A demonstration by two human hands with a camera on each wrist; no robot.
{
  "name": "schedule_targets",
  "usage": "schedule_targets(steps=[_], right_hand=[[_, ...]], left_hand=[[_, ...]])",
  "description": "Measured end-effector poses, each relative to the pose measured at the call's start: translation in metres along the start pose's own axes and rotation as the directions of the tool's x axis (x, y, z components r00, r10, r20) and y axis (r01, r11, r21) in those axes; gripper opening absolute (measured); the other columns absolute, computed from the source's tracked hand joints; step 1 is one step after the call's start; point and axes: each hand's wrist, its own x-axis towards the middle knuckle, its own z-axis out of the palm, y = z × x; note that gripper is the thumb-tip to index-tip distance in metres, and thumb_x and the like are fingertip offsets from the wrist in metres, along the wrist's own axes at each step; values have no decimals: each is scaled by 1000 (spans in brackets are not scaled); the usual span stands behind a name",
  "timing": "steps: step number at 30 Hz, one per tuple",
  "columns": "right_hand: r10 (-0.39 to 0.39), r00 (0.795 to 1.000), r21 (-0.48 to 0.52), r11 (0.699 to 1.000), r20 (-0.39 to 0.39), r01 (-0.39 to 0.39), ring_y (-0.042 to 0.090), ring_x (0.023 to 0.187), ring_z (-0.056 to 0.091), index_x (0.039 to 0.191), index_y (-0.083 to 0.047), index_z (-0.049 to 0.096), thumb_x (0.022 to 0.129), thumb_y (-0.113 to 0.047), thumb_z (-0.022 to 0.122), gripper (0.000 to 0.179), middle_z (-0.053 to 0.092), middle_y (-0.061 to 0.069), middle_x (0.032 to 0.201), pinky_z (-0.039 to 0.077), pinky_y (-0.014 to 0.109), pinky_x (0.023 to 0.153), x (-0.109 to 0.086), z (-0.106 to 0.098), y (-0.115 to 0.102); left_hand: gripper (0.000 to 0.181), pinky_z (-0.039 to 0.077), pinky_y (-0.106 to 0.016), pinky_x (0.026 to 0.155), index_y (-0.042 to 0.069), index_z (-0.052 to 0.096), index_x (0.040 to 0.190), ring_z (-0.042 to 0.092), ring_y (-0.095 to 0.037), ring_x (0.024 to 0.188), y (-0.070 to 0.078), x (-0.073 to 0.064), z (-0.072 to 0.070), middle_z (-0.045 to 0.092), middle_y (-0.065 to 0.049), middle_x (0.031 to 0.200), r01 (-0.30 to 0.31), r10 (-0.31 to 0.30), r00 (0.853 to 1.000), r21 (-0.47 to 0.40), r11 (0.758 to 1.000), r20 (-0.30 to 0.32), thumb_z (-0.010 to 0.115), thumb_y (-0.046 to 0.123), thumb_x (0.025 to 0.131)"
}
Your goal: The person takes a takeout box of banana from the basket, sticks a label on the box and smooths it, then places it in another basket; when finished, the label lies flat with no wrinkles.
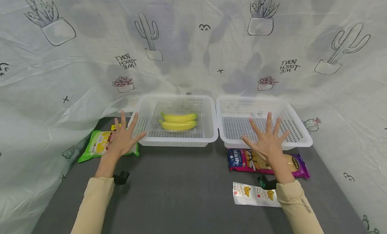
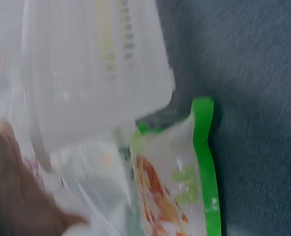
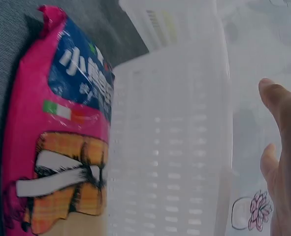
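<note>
My left hand is spread with straight fingers over a green and white food packet, its fingertips close to the left white basket. In that basket a clear plastic box holds two yellow bananas. My right hand is likewise spread, palm down, above the front rim of the right white basket and a pink and blue packet. Neither hand holds anything. The left wrist view shows the green-edged packet beside the basket's side wall; the right wrist view shows the pink packet along the other basket.
A white strip of banana stickers lies on the dark grey table near my right wrist. A pale printed cloth hangs behind the baskets and along both sides. The two baskets stand side by side against it.
</note>
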Motion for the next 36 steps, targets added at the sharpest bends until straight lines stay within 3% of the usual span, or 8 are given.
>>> schedule_targets(steps=[4,9,12,15,20,25,30,36], right_hand=[[-36,999,13,999,-10,36,46,136,-26,154,-30,18,86,-74,40,83,-32,10,153,-9,83,90,-5,2,-6],[-89,996,62,994,-19,90,44,136,-28,153,-30,21,87,-72,41,81,-31,10,154,-6,84,90,-6,4,-15],[-116,993,86,989,-20,117,48,136,-25,153,-30,22,88,-71,41,80,-30,10,155,-6,84,90,-8,6,-21],[-138,990,132,982,-8,138,50,136,-24,154,-28,21,89,-69,41,79,-29,11,155,-9,82,90,-10,8,-26],[-134,990,261,958,44,118,45,136,-28,155,-27,16,94,-62,38,73,-27,14,155,-11,80,93,-13,7,-33],[-131,988,437,896,87,80,44,139,-23,155,-22,15,99,-49,41,67,-20,15,157,-6,78,98,-13,-4,-39],[-104,979,659,751,177,-40,40,144,-5,154,-17,18,102,-37,45,63,-5,15,159,6,70,106,-11,-20,-45],[-60,946,885,376,318,-274,35,145,13,153,-11,20,103,-28,46,59,13,15,159,19,55,112,-6,-34,-54]], left_hand=[[84,8,-83,92,30,7,155,-21,-43,139,-10,4,-9,-27,-4,156,-15,36,991,-159,987,130,57,54,91],[77,17,-75,99,16,45,144,-9,-43,143,-20,8,-16,-8,-7,161,-12,39,990,-195,981,138,70,54,81],[69,46,-56,86,8,61,129,33,-46,133,-25,11,-19,5,-13,160,-48,74,989,-192,980,128,76,50,77],[57,48,-39,65,2,72,109,52,-47,115,-29,13,-21,17,-19,157,-82,106,986,-172,982,129,80,46,74],[43,45,-33,56,2,70,82,37,-48,130,-25,16,-24,18,-20,156,-26,58,983,-177,984,176,83,41,70],[43,37,-30,48,2,68,79,23,-47,137,-19,18,-24,15,-19,156,25,6,980,-154,988,198,83,41,69],[37,36,-30,49,1,67,77,17,-45,140,-15,19,-23,16,-18,156,49,-19,980,-149,988,199,85,33,70],[35,36,-30,46,3,66,76,16,-43,141,-12,19,-21,16,-15,157,88,-52,976,-165,982,209,85,31,69]])
